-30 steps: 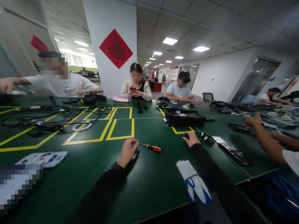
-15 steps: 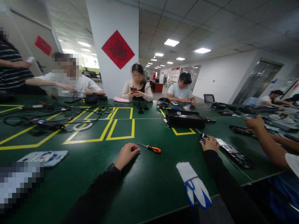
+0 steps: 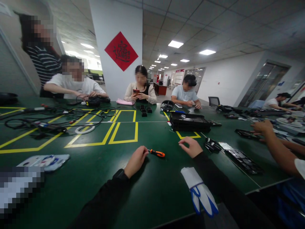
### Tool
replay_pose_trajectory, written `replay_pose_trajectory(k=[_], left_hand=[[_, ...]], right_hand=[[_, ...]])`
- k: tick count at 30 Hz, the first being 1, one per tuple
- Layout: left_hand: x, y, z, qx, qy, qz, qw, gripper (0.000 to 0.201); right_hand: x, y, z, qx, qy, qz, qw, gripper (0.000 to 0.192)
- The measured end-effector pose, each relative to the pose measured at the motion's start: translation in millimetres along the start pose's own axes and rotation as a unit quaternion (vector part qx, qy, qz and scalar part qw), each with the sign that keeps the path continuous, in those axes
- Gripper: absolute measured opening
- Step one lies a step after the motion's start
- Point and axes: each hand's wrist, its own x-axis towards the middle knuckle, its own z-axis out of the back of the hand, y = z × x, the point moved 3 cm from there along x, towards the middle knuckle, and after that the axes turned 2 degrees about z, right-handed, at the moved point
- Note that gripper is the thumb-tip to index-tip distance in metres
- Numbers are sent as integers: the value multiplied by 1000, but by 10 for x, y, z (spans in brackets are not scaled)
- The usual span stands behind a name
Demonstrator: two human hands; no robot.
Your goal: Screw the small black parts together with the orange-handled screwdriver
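Head view, listed from the near table edge outward.

Nearest: a white and blue glove lying flat on the green table, just beside the right forearm's black sleeve. At far left, near edge, a white and blue packet lies flat.

Next: left hand, fingers curled loosely inward, resting on the table; its fingertips cover the metal end of an orange-handled screwdriver. Whether the fingers pinch the shaft or merely lie against it cannot be told. The screwdriver lies flat between the two hands, handle pointing right.

Right hand, to the right of the screwdriver and apart from it: fingers spread and slightly bent, holding nothing, hovering at or just on the table surface. Just beside it on the right, a small black part; beyond that, a dark flat tray of components.

Right edge: a co-worker's arm reaching over dark parts.

Middle distance: yellow tape rectangles, a white tape roll, a tangle of black cables at left, and a black case right of centre.

Far side: small black blocks, black headphones, and seated persons; one holds a red phone. Behind, a white pillar bearing a red diamond sign.
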Motion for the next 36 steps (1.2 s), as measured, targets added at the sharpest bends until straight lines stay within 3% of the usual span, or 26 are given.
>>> replay_pose_trajectory(k=[4, 8, 13, 17, 20, 27, 31, 34, 36], left_hand=[[-28, -157, -110, -181, 21, 19, 983, 25], [-33, -119, -132, -296, 15, 67, 953, 29], [-27, 9, -121, -363, -13, 112, 925, 28], [-22, -8, -179, -398, 25, 107, 911, 33], [-13, -10, -165, -369, 12, 108, 923, 33], [0, 5, -77, -320, -6, 92, 943, 33], [-30, -74, -78, -295, 1, 81, 952, 36], [-91, -229, -113, -276, 38, 39, 959, 43], [-141, -332, -145, -256, 70, 15, 964, 42]], right_hand=[[237, 836, -365, 78, 57, 133, 986, 18], [333, 1071, -697, 149, 23, 119, 981, 14], [359, 1045, -831, 230, -45, 65, 970, 12], [320, 1024, -892, 331, -91, 22, 939, 12], [305, 998, -942, 351, -89, 14, 932, 11], [319, 1045, -874, 307, -77, 39, 948, 11], [349, 1107, -735, 241, -22, 62, 968, 13], [363, 841, -524, 152, 37, 75, 985, 15], [296, 407, -317, 67, 13, 17, 998, 19]])
